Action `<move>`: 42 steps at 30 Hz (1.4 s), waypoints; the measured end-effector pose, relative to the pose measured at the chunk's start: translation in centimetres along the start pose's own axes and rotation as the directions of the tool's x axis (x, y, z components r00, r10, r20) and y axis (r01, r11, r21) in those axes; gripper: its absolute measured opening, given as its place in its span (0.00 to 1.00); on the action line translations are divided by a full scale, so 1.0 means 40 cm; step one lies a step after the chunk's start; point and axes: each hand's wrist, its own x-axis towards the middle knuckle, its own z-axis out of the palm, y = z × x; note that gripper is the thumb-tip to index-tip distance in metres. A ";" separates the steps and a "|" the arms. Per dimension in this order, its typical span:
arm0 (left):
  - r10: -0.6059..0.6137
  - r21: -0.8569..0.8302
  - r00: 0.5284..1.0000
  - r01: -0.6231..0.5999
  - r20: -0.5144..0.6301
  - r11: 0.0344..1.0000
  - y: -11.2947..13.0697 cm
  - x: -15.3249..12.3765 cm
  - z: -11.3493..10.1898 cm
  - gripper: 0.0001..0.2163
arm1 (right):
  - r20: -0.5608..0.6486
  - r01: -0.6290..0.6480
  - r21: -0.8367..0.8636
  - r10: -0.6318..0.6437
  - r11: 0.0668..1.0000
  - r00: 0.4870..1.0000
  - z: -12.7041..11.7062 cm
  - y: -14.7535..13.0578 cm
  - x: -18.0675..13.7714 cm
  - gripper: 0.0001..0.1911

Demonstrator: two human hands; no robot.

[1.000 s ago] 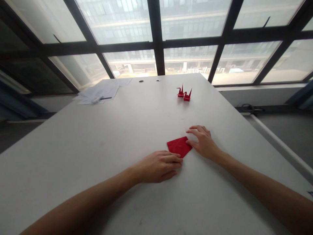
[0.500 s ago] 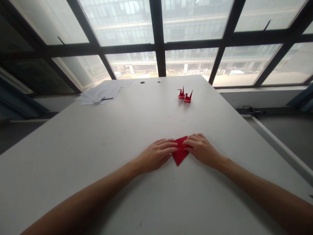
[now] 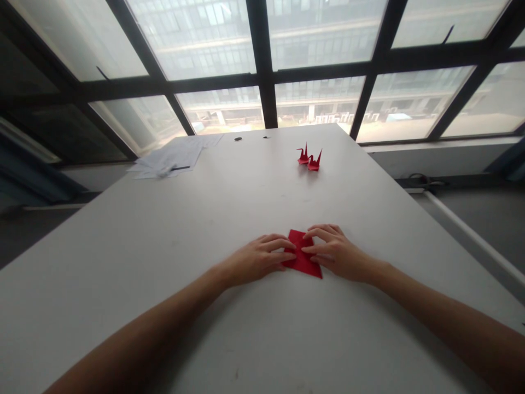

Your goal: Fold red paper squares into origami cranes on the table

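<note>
A folded piece of red origami paper [image 3: 305, 264] lies on the white table in front of me, turned at an angle, with one corner pointing to the lower right. My left hand [image 3: 262, 254] grips its left side, the fingertips on top of the paper. From the right, my right hand [image 3: 334, 253] holds the other side, its fingers bent and slightly apart over the paper. Parts of the side edges are hidden under my fingers. Farther back stand two red paper cranes, the left crane [image 3: 303, 158] close beside the right crane [image 3: 314, 164].
White sheets of paper [image 3: 168, 156] lie spread at the far left of the white table [image 3: 164, 230], with a dark pen [image 3: 180, 168] on them. Two small round holes are near the far edge. Large windows rise beyond it.
The red paper has turned between my hands: its point was toward me, and now a slanted edge faces me. My right fingers have spread a little. The view has shifted slightly.
</note>
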 end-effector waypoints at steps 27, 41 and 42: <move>-0.044 -0.032 0.996 0.041 -0.077 0.999 -0.004 0.021 0.017 0.11 | 0.079 -0.042 0.137 0.032 0.990 0.996 -0.008 -0.047 0.003 0.19; 0.047 -0.352 0.999 -0.035 0.026 0.935 -0.033 0.000 -0.026 0.16 | 0.063 -0.048 0.167 0.038 0.985 0.997 -0.009 -0.061 0.005 0.09; 0.048 -0.348 0.999 -0.037 0.023 0.937 -0.032 -0.001 -0.027 0.14 | 0.061 -0.047 0.167 0.037 0.985 0.997 -0.008 -0.059 0.005 0.10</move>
